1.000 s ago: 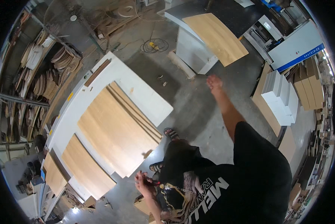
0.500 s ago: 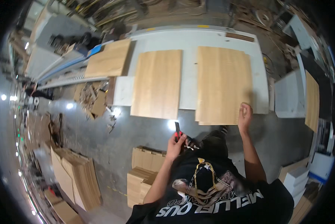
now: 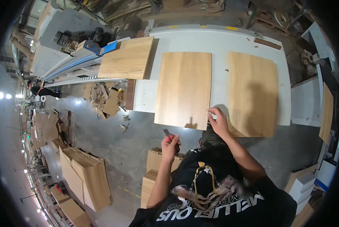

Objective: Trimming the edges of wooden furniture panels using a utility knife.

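Note:
In my left hand (image 3: 169, 150) is a utility knife (image 3: 170, 137) with a red and black body, its dark tip pointing up and away from me. The fingers are wrapped round it, just short of the worktable's near edge. My right hand (image 3: 219, 123) is at the right edge of the middle wooden panel (image 3: 182, 87), close to its near corner, thumb and fingertips closed on that edge. This light wood-grain panel lies flat and overhangs the near side of the white table (image 3: 219, 75). To the right, another wooden panel (image 3: 250, 94) carries the shadow of my arm and head.
A third wooden panel (image 3: 127, 58) lies at the far left beside a machine rail (image 3: 82, 80). Cardboard scraps (image 3: 110, 100) litter the floor at left. Stacked flat cardboard (image 3: 88, 179) and boxes stand lower left. A person (image 3: 44, 91) is far off at left.
My right hand has moved left from the right panel to the middle panel's edge. The left hand still holds the knife, now tilted more leftward. The view has shifted left.

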A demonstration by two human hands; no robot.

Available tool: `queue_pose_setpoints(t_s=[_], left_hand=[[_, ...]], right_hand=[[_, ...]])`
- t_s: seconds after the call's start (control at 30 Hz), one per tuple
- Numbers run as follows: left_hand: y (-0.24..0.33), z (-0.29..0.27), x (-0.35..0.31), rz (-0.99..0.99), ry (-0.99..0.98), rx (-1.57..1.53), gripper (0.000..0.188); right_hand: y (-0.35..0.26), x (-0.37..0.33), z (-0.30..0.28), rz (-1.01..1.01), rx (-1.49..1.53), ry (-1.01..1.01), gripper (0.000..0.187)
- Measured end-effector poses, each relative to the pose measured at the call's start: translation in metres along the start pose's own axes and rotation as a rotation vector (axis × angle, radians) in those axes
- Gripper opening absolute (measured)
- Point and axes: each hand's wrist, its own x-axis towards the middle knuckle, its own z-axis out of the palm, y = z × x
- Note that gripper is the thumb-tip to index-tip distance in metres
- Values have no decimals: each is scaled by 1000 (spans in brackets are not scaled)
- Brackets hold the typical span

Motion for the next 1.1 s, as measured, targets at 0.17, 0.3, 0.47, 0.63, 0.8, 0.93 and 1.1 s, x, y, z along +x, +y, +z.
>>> queue_pose_setpoints(t_s=[0.17,0.3,0.47,0.63,0.8,0.93,1.1], left_hand=[[34,-23,13,-96,31,-24,28],[43,-57,56,-67,109,3,29],[72,-104,127,-61,160,-45,32],[94,-155,213,-81,125,9,27],[145,-234,329,173,43,363,30],[214,-324,473,303,217,624,36],[292,-439,613,547,579,945,38]], right_hand=[[1,58,77,94,168,-183,23],[-11,105,125,76,183,-296,25],[-39,158,176,166,245,-298,28],[-41,223,246,297,435,-215,40],[-57,308,310,591,504,-107,52],[-63,370,352,771,512,-41,58],[-77,388,403,803,757,-2,61]])
